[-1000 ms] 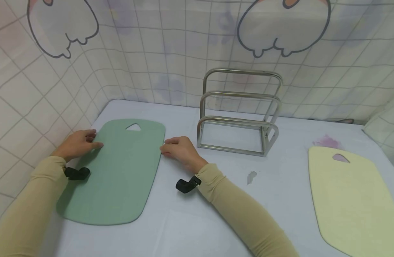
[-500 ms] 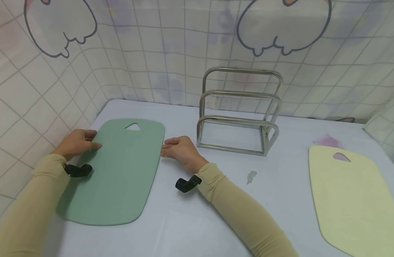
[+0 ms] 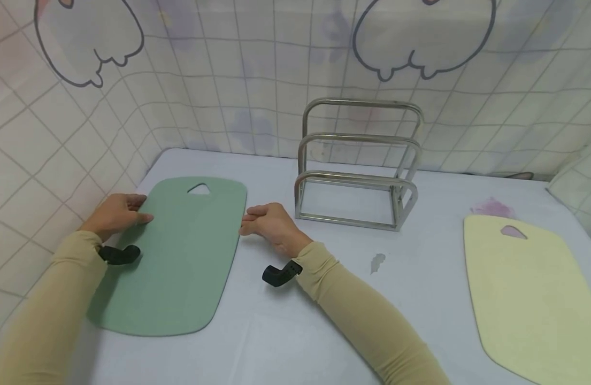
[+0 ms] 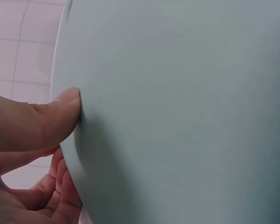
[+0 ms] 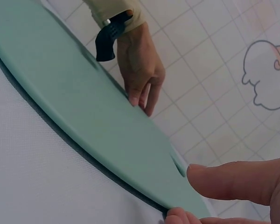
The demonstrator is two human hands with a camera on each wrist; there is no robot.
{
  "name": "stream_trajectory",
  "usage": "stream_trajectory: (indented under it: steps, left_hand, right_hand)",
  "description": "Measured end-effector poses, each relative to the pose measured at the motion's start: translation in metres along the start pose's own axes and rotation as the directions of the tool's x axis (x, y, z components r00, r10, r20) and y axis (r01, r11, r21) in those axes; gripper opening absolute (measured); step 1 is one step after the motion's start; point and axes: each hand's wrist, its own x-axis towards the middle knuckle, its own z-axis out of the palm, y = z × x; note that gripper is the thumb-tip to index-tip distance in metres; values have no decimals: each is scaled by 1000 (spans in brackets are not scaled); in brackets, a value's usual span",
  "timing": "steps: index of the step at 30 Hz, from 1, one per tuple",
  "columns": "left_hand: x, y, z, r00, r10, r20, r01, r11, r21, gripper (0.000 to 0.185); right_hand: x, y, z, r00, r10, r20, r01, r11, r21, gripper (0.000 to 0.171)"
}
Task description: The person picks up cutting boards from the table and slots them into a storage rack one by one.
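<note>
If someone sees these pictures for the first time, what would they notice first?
First, the green board lying at the left of the table, with the left hand and right hand pinching its two long edges. Next, the steel rack standing behind, and a yellow board lying at the right.

A counter (image 3: 324, 321) covered in a pale bluish-white cloth carries everything here. On its left part lies a green cutting board (image 3: 179, 256), flat, with a small triangular hole near its far end. Behind the middle stands a metal rack (image 3: 358, 166) made of three arched bars, one behind the other, upright on the cloth. On the right lies a yellow cutting board (image 3: 531, 289), also flat, with a hole at its far end. A small grey mark (image 3: 377, 262) sits on the cloth between the rack and the near edge, and a faint purple stain (image 3: 490, 207) shows just beyond the yellow board.
</note>
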Motion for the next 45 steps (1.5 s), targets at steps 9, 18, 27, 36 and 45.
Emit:
stream_trajectory:
  steps: [9,18,27,36,45]
  left_hand:
    - [-1,1,-1,1000,-23,4,23,1000,-8,82]
    - [-1,1,0,1000,-14,-5,14,1000,-21,81]
    - [-3,1,1,1000,0,-8,0,999,-37,81]
    - [-8,5,1,1000,-5,-19,4,999,-52,81]
    - [-12,3,0,999,-10,-33,8,996,-85,83]
  right_hand:
    - [0,-1,1,1000,1,-15,-2,1000,-15,64]
    - [-2,-2,2,1000,-9,-25,9,1000,2,62]
    - [1,-2,4,999,-13,-34,15,999,45,58]
    - [2,1,6,995,-58,-78,54,997,-46,48]
    - [5,6,11,990,-86,-112,82,996,-38,54]
